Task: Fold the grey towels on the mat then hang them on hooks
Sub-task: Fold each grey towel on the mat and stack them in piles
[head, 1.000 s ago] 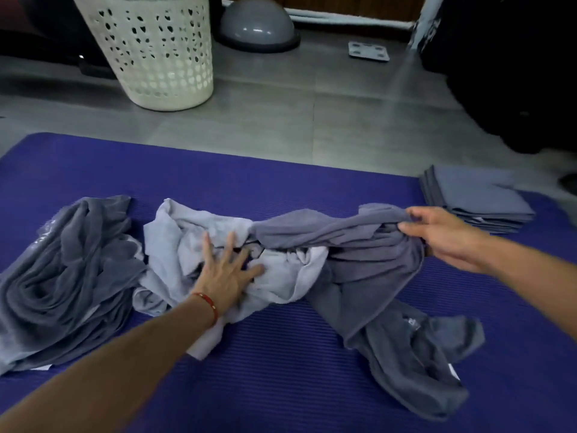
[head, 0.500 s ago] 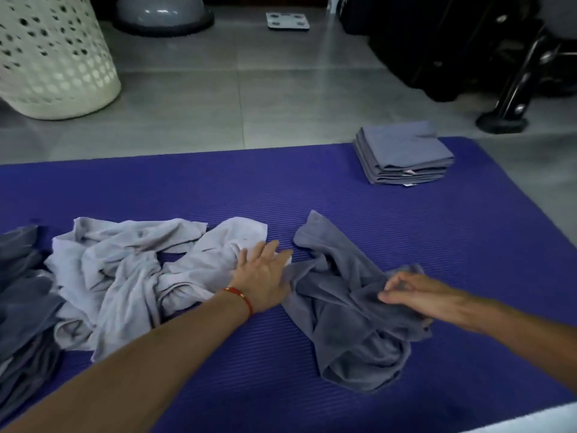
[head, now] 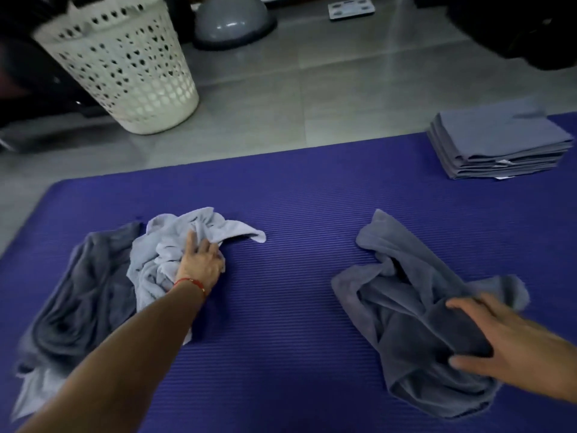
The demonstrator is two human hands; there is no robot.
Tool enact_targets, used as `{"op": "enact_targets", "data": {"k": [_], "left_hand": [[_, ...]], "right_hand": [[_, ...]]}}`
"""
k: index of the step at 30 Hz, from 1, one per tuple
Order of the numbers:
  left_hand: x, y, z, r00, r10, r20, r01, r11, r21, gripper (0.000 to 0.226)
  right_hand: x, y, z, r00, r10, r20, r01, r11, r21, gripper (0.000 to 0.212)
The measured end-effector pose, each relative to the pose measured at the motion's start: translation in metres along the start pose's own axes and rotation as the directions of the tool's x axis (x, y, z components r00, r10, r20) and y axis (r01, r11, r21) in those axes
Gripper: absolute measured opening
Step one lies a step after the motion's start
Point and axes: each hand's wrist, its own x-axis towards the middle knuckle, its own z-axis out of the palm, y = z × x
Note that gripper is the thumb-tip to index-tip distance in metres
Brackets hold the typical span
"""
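Note:
A crumpled dark grey towel lies on the right of the purple mat; my right hand grips a bunched fold of it near the bottom right. My left hand, with a red thread on the wrist, rests on a crumpled pale grey towel at the left, fingers pressed into the cloth. Another dark grey towel lies heaped beside it at the far left. A stack of folded grey towels sits at the mat's far right corner.
A white perforated laundry basket stands on the tiled floor beyond the mat at the left. A grey dome and a flat scale lie farther back. Dark furniture fills the top right corner.
My right hand has dragged the dark grey towel rightwards, away from the pale one, leaving a wide strip of mat between them. My left hand pushed the pale towel left into a tighter bunch.

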Motion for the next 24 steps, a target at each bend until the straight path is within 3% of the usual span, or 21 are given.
{"op": "enact_targets", "data": {"k": [3,6,8,13,15,17,19,21,24], "left_hand": [[-0.002,-0.008,0.013,0.995,-0.060,0.077,0.070,0.988,-0.137,0.055],[-0.012,0.028,-0.016,0.987,-0.053,-0.148,-0.011,0.917,-0.399,0.059],[-0.019,0.062,-0.046,0.965,-0.040,-0.261,-0.117,0.821,-0.559,0.062],[-0.003,0.124,-0.130,0.863,-0.051,-0.503,-0.401,0.537,-0.742,0.052],[0.015,0.138,-0.163,0.841,-0.002,-0.541,-0.489,0.423,-0.763,0.048],[0.033,0.148,-0.195,0.843,0.092,-0.530,-0.530,0.311,-0.789,0.049],[0.051,0.158,-0.219,0.862,0.261,-0.434,-0.502,0.337,-0.796,0.053],[0.068,0.168,-0.231,0.861,0.411,-0.300,-0.481,0.466,-0.743,0.068],[0.088,0.177,-0.225,0.868,0.465,-0.176,-0.438,0.548,-0.712,0.079]], "right_hand": [[0.014,0.006,0.020,0.999,-0.053,-0.010,0.052,0.996,-0.074,0.091],[0.026,0.026,0.033,0.994,-0.111,-0.019,0.110,0.993,-0.048,0.090],[0.025,0.028,0.022,0.991,-0.128,-0.045,0.129,0.991,0.019,0.056],[0.012,0.007,-0.020,0.974,0.046,-0.224,0.035,0.937,0.347,0.007],[0.005,0.008,-0.026,0.948,0.176,-0.265,-0.027,0.873,0.486,0.006],[-0.005,0.011,-0.032,0.915,0.296,-0.275,-0.024,0.720,0.694,0.012],[-0.020,0.016,-0.037,0.895,0.342,-0.286,0.056,0.551,0.832,0.014],[-0.036,0.023,-0.039,0.894,0.347,-0.285,0.120,0.427,0.896,0.017],[-0.051,0.032,-0.038,0.896,0.357,-0.265,0.145,0.330,0.933,0.023]]}}
